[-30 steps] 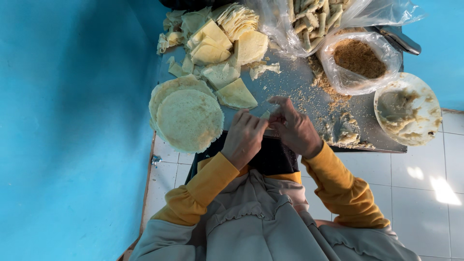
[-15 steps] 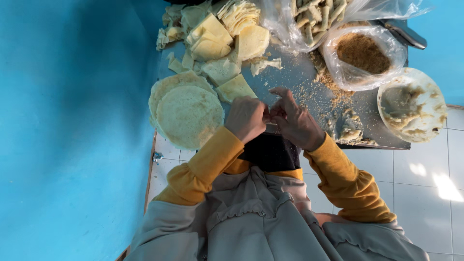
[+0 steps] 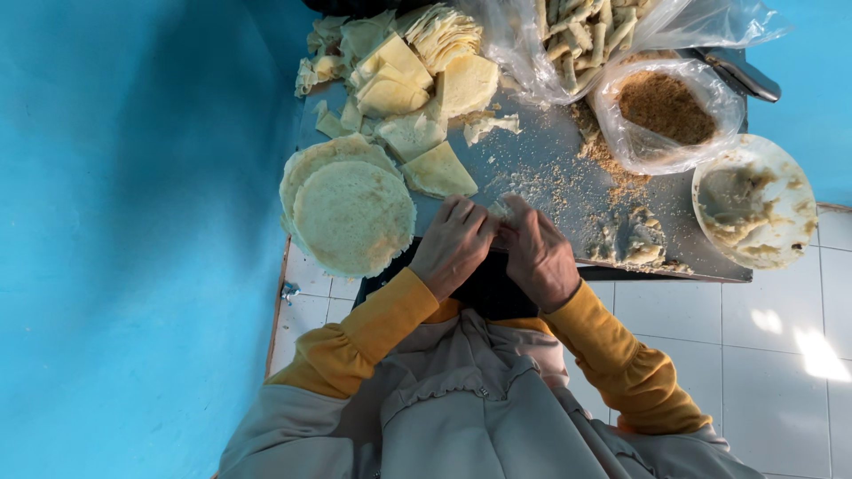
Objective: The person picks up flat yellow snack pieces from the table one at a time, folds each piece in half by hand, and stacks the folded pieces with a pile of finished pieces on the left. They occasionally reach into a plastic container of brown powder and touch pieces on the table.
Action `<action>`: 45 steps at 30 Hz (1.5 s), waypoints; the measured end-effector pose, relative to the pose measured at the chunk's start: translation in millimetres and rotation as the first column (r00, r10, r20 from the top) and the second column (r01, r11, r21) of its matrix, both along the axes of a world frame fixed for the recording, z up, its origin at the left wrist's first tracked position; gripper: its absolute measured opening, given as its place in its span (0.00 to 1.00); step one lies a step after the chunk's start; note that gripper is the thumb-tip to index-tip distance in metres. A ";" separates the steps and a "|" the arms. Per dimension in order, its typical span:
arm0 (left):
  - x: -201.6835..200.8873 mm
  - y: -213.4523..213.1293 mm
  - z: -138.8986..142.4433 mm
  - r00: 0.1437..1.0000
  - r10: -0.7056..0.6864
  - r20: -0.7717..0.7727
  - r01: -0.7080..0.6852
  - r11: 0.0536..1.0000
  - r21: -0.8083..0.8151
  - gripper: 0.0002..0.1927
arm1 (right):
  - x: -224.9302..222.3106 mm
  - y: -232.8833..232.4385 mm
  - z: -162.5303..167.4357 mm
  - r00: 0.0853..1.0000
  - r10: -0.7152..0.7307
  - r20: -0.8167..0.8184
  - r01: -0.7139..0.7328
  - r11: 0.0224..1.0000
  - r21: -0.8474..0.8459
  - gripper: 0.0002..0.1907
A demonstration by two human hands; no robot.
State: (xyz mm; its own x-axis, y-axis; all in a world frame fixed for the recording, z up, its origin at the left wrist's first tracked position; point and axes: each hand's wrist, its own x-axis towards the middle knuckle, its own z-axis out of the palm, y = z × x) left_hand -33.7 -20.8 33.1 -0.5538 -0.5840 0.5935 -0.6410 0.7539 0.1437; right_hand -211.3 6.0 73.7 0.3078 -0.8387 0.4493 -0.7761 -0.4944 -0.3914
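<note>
The person's left hand (image 3: 454, 244) and right hand (image 3: 535, 253) meet at the near edge of the grey metal worktop (image 3: 541, 168), fingers of both closed together on a small pale piece of thin wrapper (image 3: 501, 210) pinched between them. It sits just above the near rim, mostly hidden by the knuckles. The step in hand looks like rolling or folding that wrapper; the next move seems to call for a tight, even tuck of the thumbs without tearing the sheet.

Left of the hands lies a stack of round pale flat wrappers (image 3: 351, 213), overhanging the worktop's left edge. Cut wedge-shaped wrapper pieces (image 3: 413, 84) pile at the far left. To the right are a clear plastic bag of brown crumbs (image 3: 666, 111) and a white round bowl smeared with pale paste (image 3: 754, 204), which overhangs the right near corner. Open room is slim: only the crumb-strewn middle of the worktop stays free
</note>
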 end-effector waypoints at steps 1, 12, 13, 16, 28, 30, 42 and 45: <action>-2.5 -3.0 1.2 1.000 0.010 -0.003 -0.010 0.999 0.037 0.07 | -1.0 -5.1 3.2 0.996 -0.018 0.087 0.007 0.993 0.120 0.26; -3.2 -41.2 2.4 0.969 -0.014 -0.246 0.126 0.887 0.445 0.03 | 4.1 2.0 2.4 0.996 0.003 0.090 -0.007 0.999 0.043 0.32; -1.6 -39.4 1.6 0.969 -0.012 -0.247 0.123 0.888 0.443 0.02 | 5.2 3.0 0.0 0.997 0.000 0.074 -0.001 1.000 0.021 0.32; 2.3 -25.8 -4.4 0.982 0.000 -0.190 0.072 0.926 0.370 0.03 | 7.4 0.4 -4.6 1.000 0.006 0.024 -0.005 0.999 -0.047 0.32; -1.1 -10.7 0.3 0.998 0.034 0.060 -0.040 0.993 0.108 0.11 | -3.1 -15.1 0.0 0.987 0.094 0.128 -0.102 0.993 0.060 0.31; -1.9 -18.3 4.7 0.999 0.034 0.037 -0.041 0.977 0.210 0.12 | -6.8 -23.0 6.3 0.982 0.114 0.150 -0.136 0.980 0.147 0.31; 1.6 -0.7 3.0 1.000 0.021 -0.007 -0.020 0.995 0.093 0.14 | -6.0 -12.7 0.4 0.985 0.168 0.038 -0.164 0.983 -0.084 0.33; 4.7 3.9 3.8 1.000 -0.007 0.030 0.002 0.987 0.158 0.13 | 0.6 6.2 -5.7 0.993 -0.021 -0.119 0.016 0.999 -0.044 0.30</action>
State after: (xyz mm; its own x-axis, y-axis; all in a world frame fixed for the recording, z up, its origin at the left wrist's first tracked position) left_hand -29.0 -16.9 37.0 -0.5728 -0.6667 0.4769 -0.6439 0.7260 0.2417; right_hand -210.8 12.2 68.0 0.3456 -0.8255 0.4462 -0.8251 -0.4938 -0.2745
